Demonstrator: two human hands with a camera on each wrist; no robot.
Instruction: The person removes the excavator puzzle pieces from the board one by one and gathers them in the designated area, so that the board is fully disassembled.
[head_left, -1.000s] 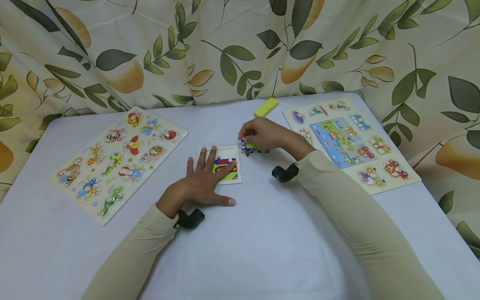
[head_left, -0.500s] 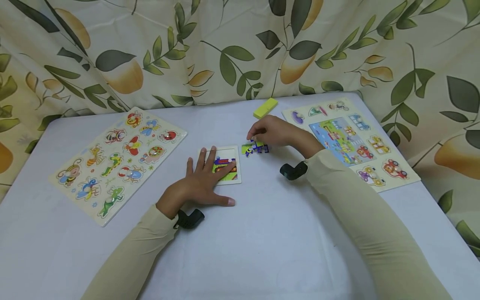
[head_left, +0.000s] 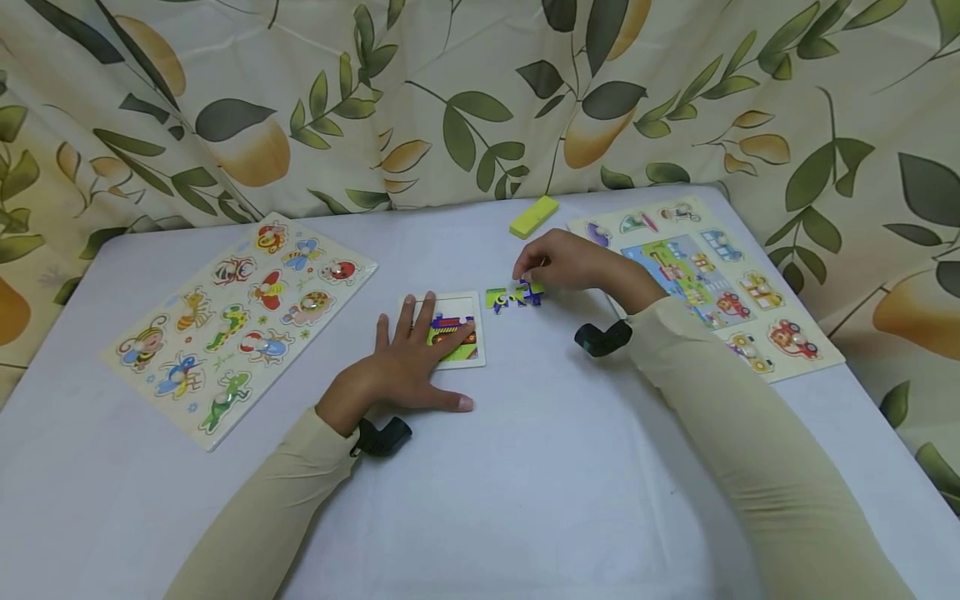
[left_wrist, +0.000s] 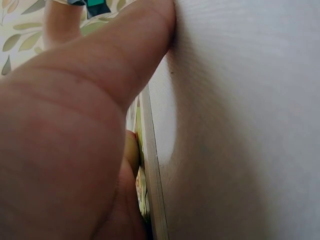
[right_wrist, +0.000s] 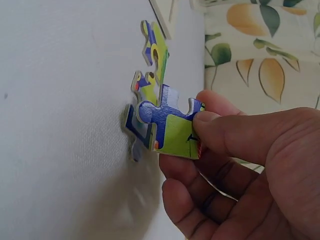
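Observation:
My left hand (head_left: 401, 367) lies flat with fingers spread over a small white-framed jigsaw tray (head_left: 481, 342). Part of a train picture (head_left: 452, 327) shows between its fingers; the rest is covered. In the left wrist view, the thumb (left_wrist: 110, 55) reaches past the tray's edge onto the cloth. My right hand (head_left: 573, 262) pinches a blue and green jigsaw piece (right_wrist: 175, 130) between thumb and fingers, tilted up from the table. Right behind it in the right wrist view, other loose jigsaw pieces (right_wrist: 159, 47) lie on the white cloth, to the right of the tray in the head view.
A wooden insect puzzle board (head_left: 247, 325) lies at the left. Another board with vehicle pictures (head_left: 795, 367) lies at the right, under the right forearm's reach. A yellow-green block (head_left: 533, 217) sits at the back, before a leaf-patterned curtain (head_left: 465, 100).
My right hand has shifted to the right along the loose pieces, uncovering more of them, and now holds one piece up. My left hand has stayed on the tray.

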